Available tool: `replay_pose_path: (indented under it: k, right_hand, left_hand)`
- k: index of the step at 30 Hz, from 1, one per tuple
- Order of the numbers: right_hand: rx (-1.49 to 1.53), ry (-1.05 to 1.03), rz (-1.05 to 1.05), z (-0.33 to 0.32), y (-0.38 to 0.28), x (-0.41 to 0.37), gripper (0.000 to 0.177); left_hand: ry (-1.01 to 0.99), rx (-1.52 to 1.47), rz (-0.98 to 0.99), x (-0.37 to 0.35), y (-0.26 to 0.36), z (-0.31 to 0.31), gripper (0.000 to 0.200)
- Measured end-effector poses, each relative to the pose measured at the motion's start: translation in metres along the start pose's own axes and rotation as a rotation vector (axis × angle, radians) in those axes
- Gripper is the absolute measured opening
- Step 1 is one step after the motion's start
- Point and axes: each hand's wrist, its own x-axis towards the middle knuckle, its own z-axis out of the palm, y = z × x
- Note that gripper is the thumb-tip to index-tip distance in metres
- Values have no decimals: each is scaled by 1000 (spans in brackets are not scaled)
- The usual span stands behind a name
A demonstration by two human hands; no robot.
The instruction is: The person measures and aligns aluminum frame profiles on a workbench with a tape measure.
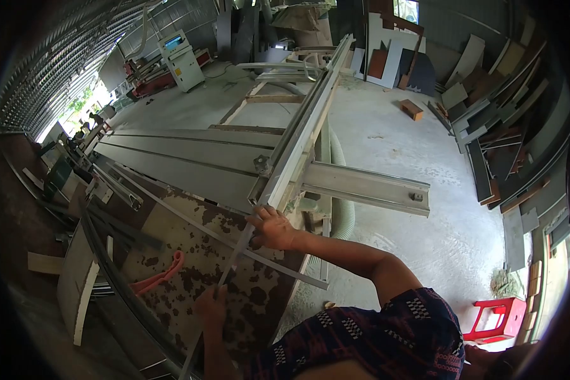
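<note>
Woodworking workshop, seen from head height. At the centre stands a large grey steel panel-saw table (190,158), crossed by a long pale aluminium fence rail (304,120) that runs toward 12 o'clock. A ribbed, off-white dust-extraction hose (343,212) hangs beneath the rail. From 1 to 4 o'clock, flat board offcuts in grey, brown and white (506,126) lean in stacks against the wall. At 11 o'clock is a white box-shaped machine cabinet with a small screen (182,60). The bare, dusty concrete floor (392,145) and the curved corrugated sheet-metal wall (50,69) at 10 o'clock mark an industrial shed rather than a home.
</note>
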Motion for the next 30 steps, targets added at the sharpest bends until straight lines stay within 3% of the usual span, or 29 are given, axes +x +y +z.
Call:
replay_pose_path:
  k: [3, 8, 16, 20, 23, 24, 28, 30]
  right_hand:
    - [-13, 39, 5, -6, 2, 1, 65]
    - [-46, 80, 20, -15, 6, 3, 66]
    - [-123, 102, -196, 0, -6, -5, 61]
    - [-132, -7, -300, 2, -19, -6, 67]
    - [-262, -100, -317, 11, -20, 1, 66]
    - [-234, -33, -333, 15, -18, 2, 59]
    - [-178, 48, -421, 27, -9, 15, 46]
    - [-58, -12, -401, 23, -9, 16, 45]
  left_hand:
    - [-125, -6, -109, 7, 17, -2, 42]
    - [-142, -16, -88, 19, 26, 9, 39]
    - [-181, 38, -54, 36, 43, 23, 39]
    - [-108, -19, -7, 43, 47, 35, 52]
    - [-52, -39, 28, 47, 45, 45, 64]
    - [-24, -40, 34, 48, 44, 46, 67]
    - [-320, 31, -237, 54, 71, 19, 71]
    - [-244, -14, -144, 47, 54, 31, 72]
